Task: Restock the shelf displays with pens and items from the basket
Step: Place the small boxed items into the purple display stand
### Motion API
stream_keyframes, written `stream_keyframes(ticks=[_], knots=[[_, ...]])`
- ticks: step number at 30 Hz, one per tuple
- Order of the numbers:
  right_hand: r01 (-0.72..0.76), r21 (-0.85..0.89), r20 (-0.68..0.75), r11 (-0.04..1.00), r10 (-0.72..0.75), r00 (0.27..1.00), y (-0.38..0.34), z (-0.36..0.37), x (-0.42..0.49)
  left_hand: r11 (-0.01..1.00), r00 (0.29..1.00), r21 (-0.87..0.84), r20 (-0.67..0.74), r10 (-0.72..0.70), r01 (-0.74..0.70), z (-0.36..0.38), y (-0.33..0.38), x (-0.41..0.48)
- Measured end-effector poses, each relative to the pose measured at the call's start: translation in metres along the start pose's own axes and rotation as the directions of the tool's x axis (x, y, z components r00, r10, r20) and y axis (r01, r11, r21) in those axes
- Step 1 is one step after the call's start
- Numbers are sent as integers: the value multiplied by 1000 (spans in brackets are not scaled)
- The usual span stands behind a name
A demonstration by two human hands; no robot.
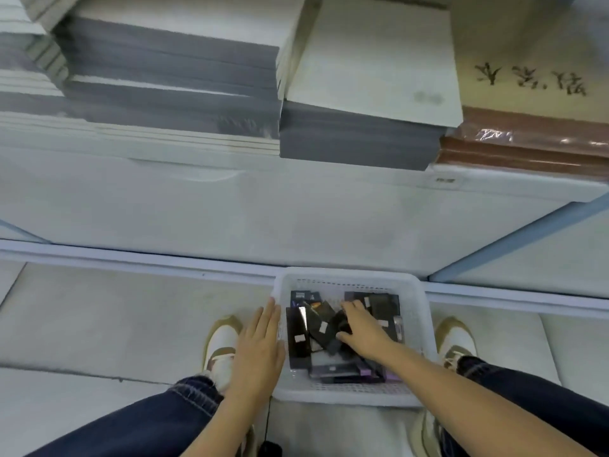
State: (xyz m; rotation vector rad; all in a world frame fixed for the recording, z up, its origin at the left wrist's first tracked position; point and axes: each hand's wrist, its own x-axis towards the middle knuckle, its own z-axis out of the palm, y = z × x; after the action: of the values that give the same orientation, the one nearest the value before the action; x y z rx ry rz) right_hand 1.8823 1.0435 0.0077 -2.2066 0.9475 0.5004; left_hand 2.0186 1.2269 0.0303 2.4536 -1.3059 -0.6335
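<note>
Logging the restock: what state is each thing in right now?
white basket: on the floor, partly filled.
dark packs: piled loosely in the basket.
left hand: flat, fingers straight, at the basket's left rim.
right hand: inside the basket, on the packs; grip unclear.
paper stacks: on the shelf.

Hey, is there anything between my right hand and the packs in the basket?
Nothing visible. The right hand is inside the open-topped basket, lying on the dark packs; whether it grips one is unclear. The left hand lies flat outside the basket's left rim, out of the way.
</note>
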Motion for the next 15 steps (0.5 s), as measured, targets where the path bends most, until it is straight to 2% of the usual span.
stream_keyframes(ticks=[4,8,12,15], knots=[[-33,-21,12,999,33,999,-2,16,5,1000,998,-23,-53,18,-19,6,-1,0],[-36,52,-115,998,42,992,4,12,3,999,997,-45,-78,10,-14,8,-3,0],[-9,285,-229,958,77,970,0,-3,3,997,998,-70,-68,7,-12,7,-1,-1],[33,414,-153,910,33,988,-13,-8,9,994,998,-110,-56,-6,-1,7,-2,-2]])
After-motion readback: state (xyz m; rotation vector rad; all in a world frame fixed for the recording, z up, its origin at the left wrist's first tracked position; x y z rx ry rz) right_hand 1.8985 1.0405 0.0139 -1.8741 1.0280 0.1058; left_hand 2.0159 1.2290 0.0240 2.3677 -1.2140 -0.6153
